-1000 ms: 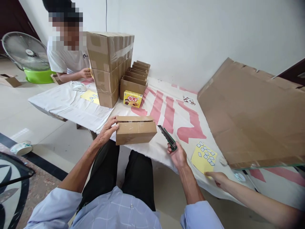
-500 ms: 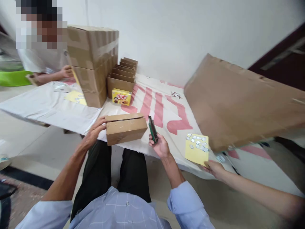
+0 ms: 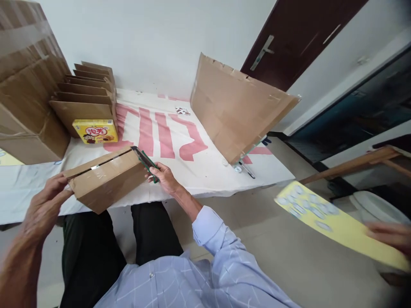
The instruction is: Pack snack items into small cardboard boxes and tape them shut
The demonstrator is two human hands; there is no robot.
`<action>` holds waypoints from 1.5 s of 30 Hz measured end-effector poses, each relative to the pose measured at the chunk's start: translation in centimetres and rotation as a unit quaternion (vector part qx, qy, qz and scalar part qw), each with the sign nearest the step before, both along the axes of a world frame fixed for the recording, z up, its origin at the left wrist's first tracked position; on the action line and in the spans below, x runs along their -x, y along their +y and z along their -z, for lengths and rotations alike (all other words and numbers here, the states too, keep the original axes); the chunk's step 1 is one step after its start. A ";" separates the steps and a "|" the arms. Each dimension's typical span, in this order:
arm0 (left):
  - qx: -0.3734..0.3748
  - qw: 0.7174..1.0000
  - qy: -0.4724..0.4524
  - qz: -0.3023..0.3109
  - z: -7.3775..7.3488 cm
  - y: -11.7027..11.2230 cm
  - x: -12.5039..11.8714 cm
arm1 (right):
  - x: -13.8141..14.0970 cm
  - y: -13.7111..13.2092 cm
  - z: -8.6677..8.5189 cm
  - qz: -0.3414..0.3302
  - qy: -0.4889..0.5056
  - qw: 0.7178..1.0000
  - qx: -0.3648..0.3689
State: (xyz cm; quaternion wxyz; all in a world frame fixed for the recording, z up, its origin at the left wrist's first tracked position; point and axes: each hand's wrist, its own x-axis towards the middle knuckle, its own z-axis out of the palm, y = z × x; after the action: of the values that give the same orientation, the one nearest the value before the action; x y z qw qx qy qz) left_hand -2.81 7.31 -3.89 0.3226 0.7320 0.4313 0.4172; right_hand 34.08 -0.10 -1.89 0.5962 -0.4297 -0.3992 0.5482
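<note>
A closed cardboard box [image 3: 105,182] sits tilted at the table's front edge, above my legs, with a narrow dark gap along its top seam. My left hand [image 3: 48,203] grips its left end, thumb and fingers closed around the corner. In my right hand [image 3: 165,176] is a dark box cutter with green edges [image 3: 146,160], the fingers wrapped around it. Its far end lies at the box's upper right corner, by the end of the seam; I cannot tell whether it touches. Behind the box stands a small yellow snack box [image 3: 95,131].
Stacked cartons [image 3: 28,85] and an open divided cardboard box [image 3: 83,92] stand at the left. A large cardboard sheet [image 3: 237,107] leans at the table's right. Another person's hand [image 3: 390,235] holds a yellow sheet with small pale pieces [image 3: 348,231] off the right side.
The view has turned right. The box cutter has come from beside the box to its upper right corner. The other person's yellow sheet has moved right, away from the table.
</note>
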 end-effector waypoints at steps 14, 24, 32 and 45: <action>0.054 0.988 -0.128 0.060 -3.3 -1.4 -3.9 | -2.3 4.8 -13.0 -0.094 -0.530 0.807 -0.243; 0.070 0.985 -0.142 0.065 -3.2 -1.2 -4.0 | 2.3 8.0 -16.1 -0.133 -0.661 0.665 -0.321; 0.071 0.986 -0.137 0.068 -3.3 -1.3 -3.9 | 3.7 9.5 -16.7 -0.147 -0.719 0.594 -0.329; 0.078 0.991 -0.091 0.055 -4.3 -1.6 -3.8 | -7.0 10.8 -18.8 -0.089 -0.714 0.618 -0.317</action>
State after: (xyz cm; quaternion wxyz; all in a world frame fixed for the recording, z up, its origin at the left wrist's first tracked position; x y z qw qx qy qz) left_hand 0.95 5.76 0.42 0.4389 0.6865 0.3900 0.4290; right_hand 41.04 10.66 16.95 0.1705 -0.4322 -0.8845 -0.0416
